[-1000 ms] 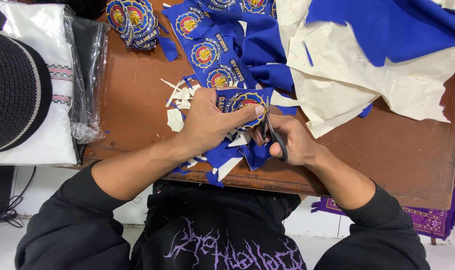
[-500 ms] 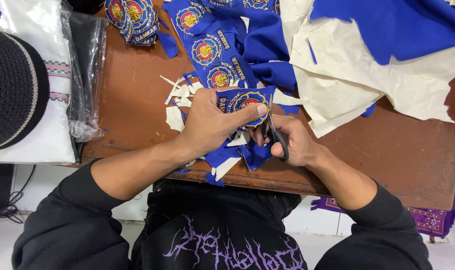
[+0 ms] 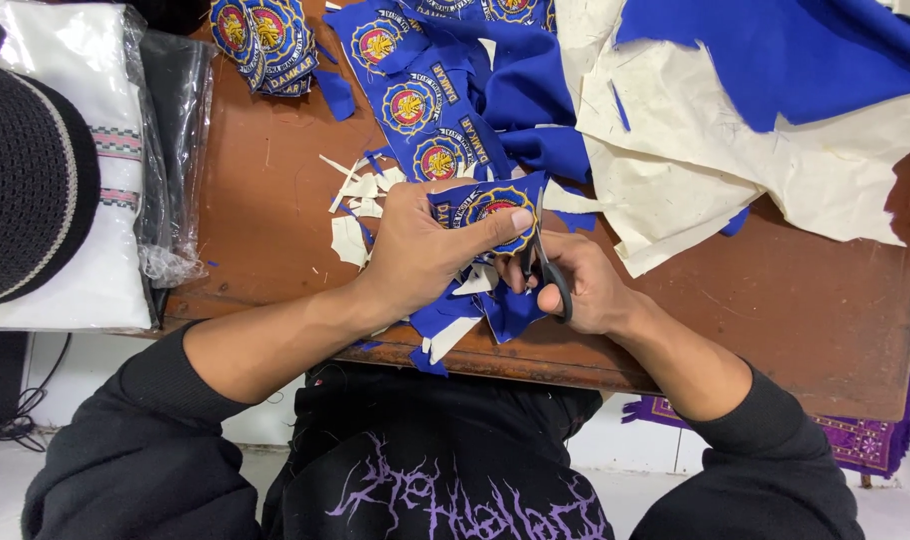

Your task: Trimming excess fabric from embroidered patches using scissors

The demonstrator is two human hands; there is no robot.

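Because your left hand (image 3: 420, 245) pinched the blue embroidered patch (image 3: 490, 210) at the table's (image 3: 775, 300) near edge, thumb just beside the blades, a slip could have nicked it (or the embroidery). Your right hand (image 3: 575, 285) gripped the scissors (image 3: 545, 262). Against the earlier frames, hands and patch had barely shifted.

Left hand (image 3: 425, 250): palm down, fingers curled, thumb extended rightward, pinching closed. Right hand (image 3: 575, 285): just beside it to the right, fingers closed in a grip, knuckles up. Both forearms bare, dark sleeves pushed back, converging from near corners toward centre.
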